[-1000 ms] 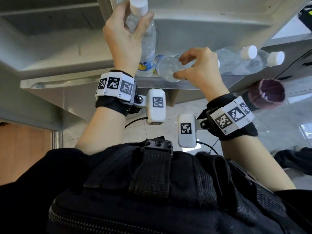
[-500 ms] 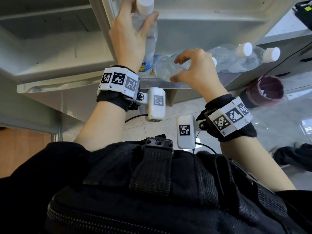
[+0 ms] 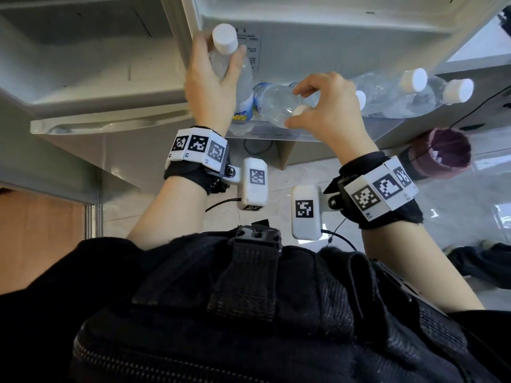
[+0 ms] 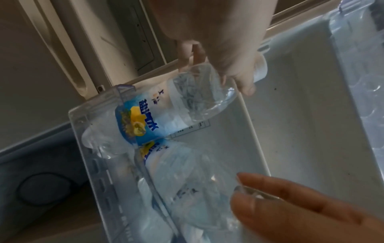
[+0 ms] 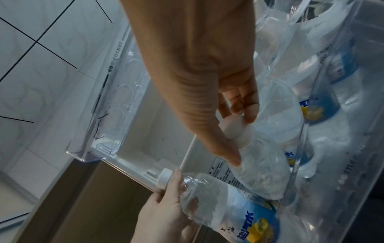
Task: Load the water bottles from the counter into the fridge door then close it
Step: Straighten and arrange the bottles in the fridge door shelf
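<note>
- The left hand (image 3: 213,87) grips the first bottle (image 3: 237,78) by its shoulder, its base already in the door bin (image 4: 99,180) at 12 o'clock; it could topple if released while tilted.
- The right hand (image 3: 329,109) pinches the neck of the second bottle (image 3: 276,103), which is leaning at 1 o'clock and touching the first; it may wedge or knock the two bottles (image 3: 409,92) at 2 o'clock.

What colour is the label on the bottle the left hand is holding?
Blue with a yellow patch and a white upper band, on the bottle held by the left hand; clearest in the left wrist view.
</note>
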A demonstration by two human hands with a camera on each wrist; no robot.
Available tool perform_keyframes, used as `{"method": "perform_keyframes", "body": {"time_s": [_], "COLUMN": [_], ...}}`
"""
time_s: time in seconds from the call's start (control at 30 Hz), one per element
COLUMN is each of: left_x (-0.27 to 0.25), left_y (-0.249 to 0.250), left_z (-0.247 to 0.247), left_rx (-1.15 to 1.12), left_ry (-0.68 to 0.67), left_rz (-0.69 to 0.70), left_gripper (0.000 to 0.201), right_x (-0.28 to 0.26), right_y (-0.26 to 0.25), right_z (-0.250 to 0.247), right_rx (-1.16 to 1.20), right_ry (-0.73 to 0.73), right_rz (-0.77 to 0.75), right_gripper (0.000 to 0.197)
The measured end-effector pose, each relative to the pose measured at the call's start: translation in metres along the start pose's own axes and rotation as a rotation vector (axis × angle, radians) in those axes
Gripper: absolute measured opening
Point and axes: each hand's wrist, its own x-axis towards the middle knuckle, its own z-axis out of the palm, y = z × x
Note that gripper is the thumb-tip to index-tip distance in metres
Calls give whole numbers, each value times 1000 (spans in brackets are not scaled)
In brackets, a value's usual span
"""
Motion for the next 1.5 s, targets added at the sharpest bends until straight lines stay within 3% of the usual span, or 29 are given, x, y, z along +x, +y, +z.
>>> {"method": "perform_keyframes", "body": {"time_s": [0.23,0.43,0.5,0.63,0.8,1.1,1.23,1.33,1.5], "left_x": [0,-13,-21,-44,-69,-94,-98,-97,-87], "left_y": [19,48,57,73,86,122,127,126,127], "left_z": [-16,-11,-4,12,39,100,127,138,144], "left_rx": [12,107,50,-11,102,161,242,308,423], "left_ry": [39,234,135,-261,-459,-462,-496,-482,-467], "left_rz": [86,375,355,192,211,263,230,186,159], "left_gripper": [48,15,13,17,36,46,57,50,35], "right_x": [-6,-16,-21,-33,-46,-52,-48,-44,-31], "right_y": [0,3,6,22,54,116,147,162,162], "right_z": [-6,-23,-31,-48,-70,-110,-115,-110,-101], "right_rx": [24,138,210,336,377,358,245,290,395], "right_ry": [-16,42,122,364,503,525,322,249,260], "right_rz": [-36,-109,-105,-67,-54,69,126,120,117], "right_gripper": [36,27,21,17,21,32,45,37,38]}}
